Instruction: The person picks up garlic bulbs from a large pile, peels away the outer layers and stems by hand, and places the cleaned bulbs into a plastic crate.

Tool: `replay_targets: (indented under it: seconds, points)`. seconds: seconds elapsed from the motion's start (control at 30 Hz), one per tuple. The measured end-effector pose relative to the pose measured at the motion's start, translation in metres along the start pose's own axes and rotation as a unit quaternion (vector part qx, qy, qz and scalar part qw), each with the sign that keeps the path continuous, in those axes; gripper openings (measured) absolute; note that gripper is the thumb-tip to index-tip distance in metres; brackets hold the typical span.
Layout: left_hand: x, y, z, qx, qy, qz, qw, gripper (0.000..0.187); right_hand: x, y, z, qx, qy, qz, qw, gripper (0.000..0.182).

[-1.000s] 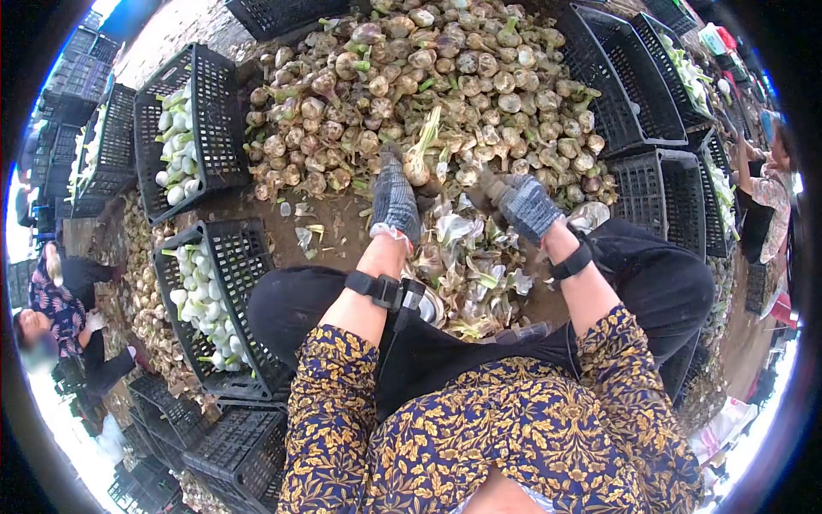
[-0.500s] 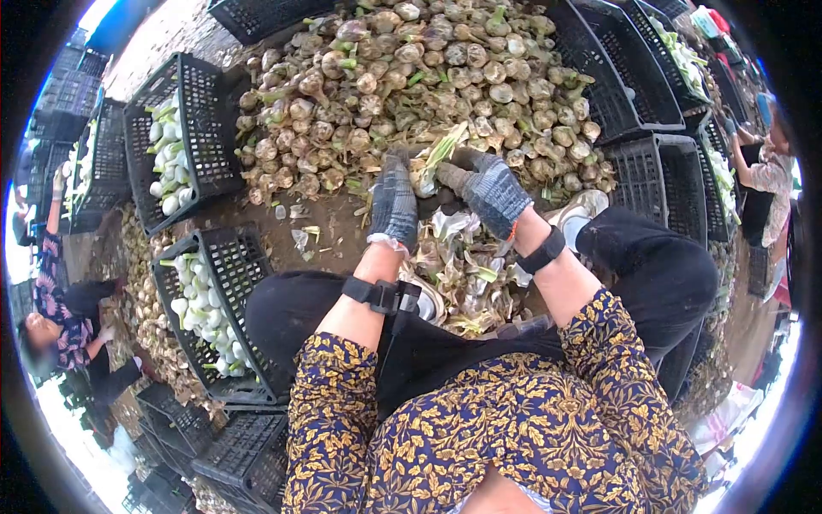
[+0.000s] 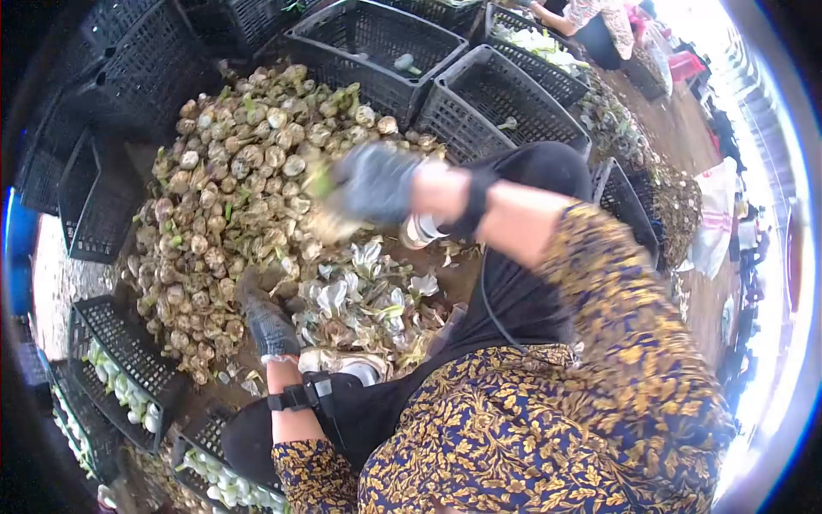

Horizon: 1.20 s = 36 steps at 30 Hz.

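A heap of dirt-stained garlic bulbs (image 3: 248,163) with short stalk stubs fills the ground ahead of me. My left hand (image 3: 269,324), in a grey knit glove, rests low at the heap's near edge, brown fingers and thumb apart, with nothing visible between them. Above the heap's right side is my right hand (image 3: 375,182), gloved and smeared by motion. At its fingertips a blurred green and pale piece, which looks like a garlic bulb (image 3: 320,178), moves with it. Loose garlic skins (image 3: 351,291) lie between my shoes.
Black plastic crates (image 3: 479,111) stand beyond the heap, with a stray pale bulb (image 3: 408,63) in one. Crates of white garlic (image 3: 120,381) line the left. Another person (image 3: 595,26) sits at upper right, near a white sack (image 3: 717,214).
My view has swung to the right. Both hands were together on a bulb with a yellow-green stalk; now they are apart, my right hand raised rightward, my left hand by the heap.
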State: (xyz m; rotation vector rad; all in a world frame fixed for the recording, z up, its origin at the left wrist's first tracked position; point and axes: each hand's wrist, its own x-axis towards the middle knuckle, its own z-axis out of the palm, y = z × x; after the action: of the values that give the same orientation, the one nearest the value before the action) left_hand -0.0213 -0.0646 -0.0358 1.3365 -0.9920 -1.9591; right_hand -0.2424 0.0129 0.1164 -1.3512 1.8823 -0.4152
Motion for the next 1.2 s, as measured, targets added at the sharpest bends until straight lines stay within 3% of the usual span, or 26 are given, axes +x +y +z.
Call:
replay_targets:
  seconds: [0.03,0.07,0.1,0.13,0.17,0.23,0.3,0.37,0.43,0.47,0.53,0.57,0.6,0.63,0.77,0.8,0.83,0.93,1.0,1.13,1.17,1.2]
  points:
    - [0.000,0.000,-0.001,-0.008,-0.001,0.014,1.000,0.055,-0.012,0.004,-0.029,-0.070,0.011,0.063,0.995,0.035]
    - [0.000,0.002,-0.001,0.007,0.005,0.008,1.000,0.052,-0.030,0.017,-0.051,-0.018,0.105,0.073,0.992,0.037]
    - [-0.002,-0.004,-0.001,-0.026,0.025,0.035,0.999,0.048,-0.034,0.042,-0.079,-0.040,0.103,0.142,0.984,0.037]
    - [0.001,-0.007,-0.004,-0.019,0.031,0.040,0.999,0.048,-0.039,0.074,-0.113,-0.383,0.091,-0.004,0.919,0.028]
    - [0.004,-0.012,-0.006,-0.013,0.033,0.045,0.998,0.047,-0.045,0.104,-0.144,-0.670,0.073,-0.150,0.723,0.021]
    - [0.013,-0.016,-0.008,-0.034,0.046,0.054,0.997,0.045,-0.051,0.141,-0.180,-0.624,0.210,0.084,0.748,0.018]
    - [0.014,-0.015,-0.008,-0.006,0.035,-0.014,0.999,0.042,-0.041,0.135,-0.185,-0.601,0.295,0.004,0.743,0.022]
    - [0.011,-0.016,-0.004,-0.026,0.061,0.027,0.997,0.039,-0.015,0.106,-0.145,-0.379,0.311,0.102,0.866,0.032]
    - [0.012,-0.015,0.000,-0.037,-0.014,0.002,0.999,0.037,0.029,0.110,-0.113,-0.321,0.186,0.098,0.923,0.036]
    - [0.010,-0.010,0.006,-0.029,0.000,-0.014,0.999,0.035,0.050,0.108,-0.093,-0.388,0.138,0.133,0.901,0.036]
    - [0.013,-0.008,0.010,-0.031,-0.004,-0.039,0.999,0.033,0.100,0.152,-0.064,-0.331,0.022,0.083,0.940,0.039]
    - [0.014,-0.010,0.007,-0.042,-0.024,-0.048,0.998,0.033,0.119,0.165,-0.047,-0.334,-0.001,0.112,0.936,0.039]
    - [0.011,-0.014,0.008,-0.016,-0.016,-0.001,1.000,0.033,0.143,0.201,-0.025,-0.357,0.052,0.067,0.930,0.028]
    - [0.012,-0.013,0.006,0.000,-0.025,-0.011,1.000,0.037,0.160,0.219,-0.009,-0.399,0.031,0.112,0.910,0.036]
    - [0.014,-0.013,0.006,0.030,-0.003,-0.057,0.998,0.041,0.187,0.237,0.030,-0.348,0.091,0.205,0.910,0.035]
    - [0.015,-0.013,0.004,0.031,-0.021,-0.068,0.997,0.042,0.199,0.270,0.042,-0.321,0.110,0.192,0.921,0.035]
    - [0.017,-0.011,0.004,0.032,-0.016,-0.067,0.997,0.042,0.192,0.256,0.042,-0.313,0.151,0.193,0.918,0.035]
    - [0.012,-0.007,0.011,0.022,-0.001,-0.046,0.999,0.032,0.173,0.224,0.025,-0.333,0.112,0.190,0.917,0.028]
    - [0.014,-0.006,0.014,0.020,-0.006,-0.041,0.999,0.032,0.176,0.219,0.012,-0.392,0.108,0.209,0.889,0.025]
    - [0.012,-0.005,0.021,0.003,-0.014,-0.022,1.000,0.033,0.165,0.184,-0.068,-0.466,0.143,0.072,0.870,0.026]
    - [0.011,-0.004,0.022,0.004,-0.022,-0.014,1.000,0.036,0.161,0.166,-0.090,-0.438,0.168,0.131,0.873,0.030]
    - [0.005,-0.005,0.025,-0.052,-0.017,0.014,0.998,0.033,0.147,0.148,-0.114,-0.458,0.184,0.092,0.865,0.035]
